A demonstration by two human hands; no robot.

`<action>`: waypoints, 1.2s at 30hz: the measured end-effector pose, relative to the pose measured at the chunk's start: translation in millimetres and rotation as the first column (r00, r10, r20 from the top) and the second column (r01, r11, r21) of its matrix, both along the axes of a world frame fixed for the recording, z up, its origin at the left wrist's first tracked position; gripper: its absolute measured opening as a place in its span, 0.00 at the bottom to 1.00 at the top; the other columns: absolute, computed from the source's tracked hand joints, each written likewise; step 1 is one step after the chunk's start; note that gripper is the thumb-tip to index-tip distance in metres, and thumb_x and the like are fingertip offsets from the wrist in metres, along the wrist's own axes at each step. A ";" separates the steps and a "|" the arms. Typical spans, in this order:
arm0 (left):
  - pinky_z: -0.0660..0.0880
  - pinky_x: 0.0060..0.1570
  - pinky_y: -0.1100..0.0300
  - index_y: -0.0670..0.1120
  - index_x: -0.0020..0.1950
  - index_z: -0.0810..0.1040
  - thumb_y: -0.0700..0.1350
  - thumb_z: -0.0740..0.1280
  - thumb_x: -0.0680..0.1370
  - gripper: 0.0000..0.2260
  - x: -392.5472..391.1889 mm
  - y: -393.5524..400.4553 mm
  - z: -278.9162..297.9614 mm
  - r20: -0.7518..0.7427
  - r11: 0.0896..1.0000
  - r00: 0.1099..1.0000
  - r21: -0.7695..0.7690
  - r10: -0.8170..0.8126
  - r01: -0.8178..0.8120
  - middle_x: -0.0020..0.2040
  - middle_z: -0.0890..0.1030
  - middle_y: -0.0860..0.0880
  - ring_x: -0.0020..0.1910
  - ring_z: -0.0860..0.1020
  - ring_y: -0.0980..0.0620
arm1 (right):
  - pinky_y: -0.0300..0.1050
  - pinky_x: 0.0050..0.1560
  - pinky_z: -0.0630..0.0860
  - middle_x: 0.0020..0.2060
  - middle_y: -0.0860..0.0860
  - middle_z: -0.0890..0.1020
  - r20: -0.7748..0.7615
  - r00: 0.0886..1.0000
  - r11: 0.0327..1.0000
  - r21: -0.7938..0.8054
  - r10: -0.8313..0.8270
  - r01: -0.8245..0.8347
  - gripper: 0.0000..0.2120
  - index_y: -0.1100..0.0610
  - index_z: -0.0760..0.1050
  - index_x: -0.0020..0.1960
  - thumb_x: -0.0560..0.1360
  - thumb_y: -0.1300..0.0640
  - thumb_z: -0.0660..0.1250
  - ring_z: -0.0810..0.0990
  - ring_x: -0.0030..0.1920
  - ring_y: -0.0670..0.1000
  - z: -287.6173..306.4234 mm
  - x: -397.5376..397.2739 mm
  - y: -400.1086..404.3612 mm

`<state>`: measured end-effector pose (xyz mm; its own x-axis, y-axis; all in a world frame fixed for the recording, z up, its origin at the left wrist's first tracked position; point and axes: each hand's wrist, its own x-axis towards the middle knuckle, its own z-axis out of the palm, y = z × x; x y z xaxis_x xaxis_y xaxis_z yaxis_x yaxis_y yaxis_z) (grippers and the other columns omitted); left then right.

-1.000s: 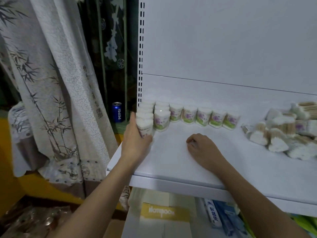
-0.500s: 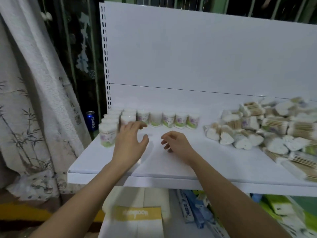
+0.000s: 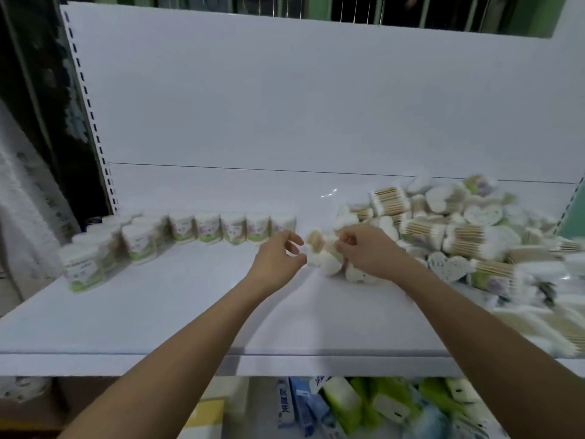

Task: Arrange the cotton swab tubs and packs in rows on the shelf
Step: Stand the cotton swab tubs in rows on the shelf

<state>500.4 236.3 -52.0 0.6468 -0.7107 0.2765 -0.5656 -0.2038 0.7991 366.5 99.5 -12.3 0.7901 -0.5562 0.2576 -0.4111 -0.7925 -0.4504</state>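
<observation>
Round cotton swab tubs (image 3: 234, 229) with green and purple labels stand in a row along the back of the white shelf (image 3: 152, 315), and more tubs (image 3: 83, 268) run toward the front at the left. A loose pile of heart-shaped tubs and swab packs (image 3: 462, 236) covers the shelf's right side. My right hand (image 3: 367, 250) curls its fingers over a heart-shaped tub (image 3: 330, 264) at the pile's left edge. My left hand (image 3: 277, 256) hovers just left of that tub with thumb and fingers apart and nothing in it.
The white back panel (image 3: 285, 106) rises behind the shelf, with a slotted upright (image 3: 91, 122) at its left. A patterned curtain (image 3: 22, 198) hangs left of the shelf. Below the front edge lie boxed and packaged goods (image 3: 348, 403).
My left hand let go of the front tub at the left and moved right to the pile. My right hand went from resting on the shelf to the pile's edge. My view turned right.
</observation>
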 end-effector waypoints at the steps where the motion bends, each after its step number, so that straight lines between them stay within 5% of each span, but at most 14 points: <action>1: 0.74 0.44 0.60 0.50 0.56 0.76 0.46 0.69 0.74 0.11 -4.0 -9.9 -2.1 -0.007 1.000 1.000 0.020 0.003 -0.002 0.51 0.79 0.51 0.47 0.78 0.51 | 0.47 0.41 0.70 0.35 0.50 0.76 -0.009 1.000 1.000 -0.011 -0.012 0.012 0.15 0.54 0.68 0.34 0.78 0.55 0.63 0.75 0.38 0.52 1.9 -6.7 -11.3; 7: 0.71 0.46 0.60 0.46 0.59 0.75 0.48 0.71 0.74 0.15 -22.1 -54.8 -8.7 0.021 0.993 0.995 0.069 0.094 -0.095 0.52 0.78 0.49 0.49 0.76 0.51 | 0.41 0.33 0.61 0.34 0.47 0.70 -0.005 0.999 0.997 -0.077 -0.032 0.031 0.13 0.55 0.67 0.36 0.79 0.54 0.61 0.69 0.37 0.49 0.2 -28.0 -43.1; 11: 0.76 0.50 0.55 0.45 0.58 0.73 0.51 0.72 0.73 0.17 -31.4 -75.2 -16.8 -0.023 0.982 0.985 0.077 0.173 -0.170 0.51 0.78 0.48 0.50 0.77 0.48 | 0.44 0.35 0.62 0.34 0.47 0.72 -0.016 1.000 0.998 -0.062 -0.024 0.023 0.09 0.58 0.74 0.42 0.79 0.55 0.62 0.71 0.39 0.51 -7.4 -30.2 -52.5; 16: 0.76 0.53 0.51 0.47 0.54 0.73 0.51 0.72 0.73 0.15 -33.5 -86.5 -22.9 -0.079 0.971 0.969 0.071 0.235 -0.229 0.50 0.80 0.48 0.50 0.79 0.46 | 0.43 0.32 0.68 0.30 0.49 0.73 0.016 0.998 0.999 0.014 0.053 -0.053 0.12 0.55 0.68 0.36 0.77 0.56 0.62 0.74 0.35 0.53 -17.5 -29.8 -58.0; 19: 0.78 0.52 0.47 0.47 0.56 0.75 0.49 0.73 0.71 0.16 -32.9 -84.0 -24.8 -0.145 0.975 0.964 0.004 0.222 -0.224 0.50 0.80 0.47 0.49 0.80 0.45 | 0.54 0.43 0.80 0.33 0.51 0.77 0.051 0.995 0.992 0.081 0.089 -0.093 0.10 0.59 0.74 0.41 0.78 0.55 0.63 0.80 0.40 0.56 -22.6 -29.1 -58.2; 24: 0.81 0.50 0.51 0.45 0.62 0.75 0.38 0.68 0.77 0.14 -34.8 -52.9 -24.2 -0.465 0.948 0.884 -0.299 -0.048 -0.106 0.57 0.79 0.40 0.52 0.81 0.43 | 0.53 0.52 0.78 0.46 0.51 0.79 0.263 0.965 0.976 0.206 0.018 -0.074 0.10 0.56 0.73 0.54 0.79 0.49 0.65 0.79 0.48 0.53 -34.8 -17.1 -49.7; 26: 0.81 0.50 0.52 0.44 0.64 0.75 0.35 0.65 0.78 0.15 -36.7 -35.7 -22.4 -0.557 0.912 0.809 -0.405 -0.190 -0.065 0.56 0.80 0.39 0.53 0.82 0.42 | 0.51 0.50 0.79 0.54 0.50 0.77 0.364 0.931 0.927 0.348 0.005 -0.141 0.16 0.55 0.70 0.62 0.80 0.48 0.65 0.79 0.51 0.52 -38.2 -11.4 -38.1; 30: 0.79 0.52 0.53 0.46 0.66 0.74 0.32 0.61 0.78 0.18 -32.0 -4.4 -20.3 -0.559 0.889 0.785 -0.458 -0.268 -0.023 0.57 0.82 0.42 0.55 0.82 0.44 | 0.43 0.43 0.81 0.58 0.49 0.79 0.505 0.859 0.622 0.649 0.078 -0.438 0.18 0.50 0.67 0.69 0.81 0.49 0.63 0.82 0.53 0.50 -43.6 2.6 -11.2; 36: 0.79 0.54 0.52 0.53 0.69 0.72 0.32 0.62 0.78 0.23 -15.0 43.0 -14.9 -0.475 0.927 0.858 -0.374 -0.196 0.005 0.58 0.80 0.39 0.55 0.81 0.42 | 0.45 0.45 0.80 0.56 0.50 0.81 0.572 0.802 0.596 0.587 0.174 -0.548 0.16 0.50 0.73 0.61 0.76 0.52 0.72 0.82 0.54 0.53 -45.2 32.2 16.9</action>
<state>485.4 279.4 -66.9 0.6934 -0.6980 0.1789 -0.0756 0.1764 0.9814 398.7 116.4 -57.5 0.8766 -0.3964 0.2729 0.2121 -0.1908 -0.9584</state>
